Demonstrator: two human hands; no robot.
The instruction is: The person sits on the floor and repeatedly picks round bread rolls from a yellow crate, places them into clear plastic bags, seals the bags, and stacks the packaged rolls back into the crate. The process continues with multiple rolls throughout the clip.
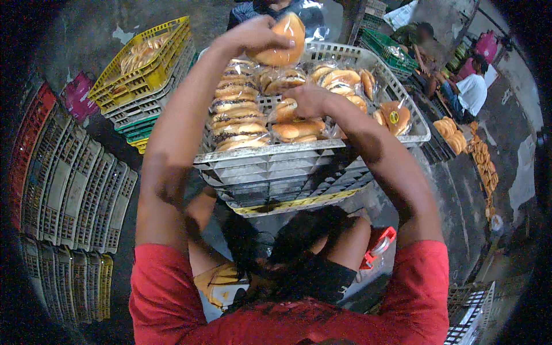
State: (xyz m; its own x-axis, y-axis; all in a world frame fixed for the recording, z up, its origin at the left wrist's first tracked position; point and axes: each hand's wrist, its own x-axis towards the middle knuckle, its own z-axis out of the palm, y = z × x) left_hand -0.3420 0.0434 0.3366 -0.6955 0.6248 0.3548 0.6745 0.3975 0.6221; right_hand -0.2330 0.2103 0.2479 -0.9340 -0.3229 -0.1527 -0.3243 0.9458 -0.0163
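Note:
My left hand (253,35) is raised over the far side of a white plastic crate (322,146), closed on a round bread bun (287,52) in clear film. Down inside the crate my right hand (307,100) is closed, its fingers curled at another wrapped bun (284,110). A row of wrapped buns with dark filling (240,118) stands along the crate's left side. Below the right hand lies a golden wrapped bun (299,130). More packed buns (339,77) fill the back, and a wrapped bun with a yellow label (397,118) rests at the right.
Beside the crate on the left, a yellow crate of buns (138,63) tops a stack. Many crates (75,184) are piled farther left. A person (276,7) is opposite me; others (471,92) sit at the right near loose buns (451,135). A red tape dispenser (379,247) is by my leg.

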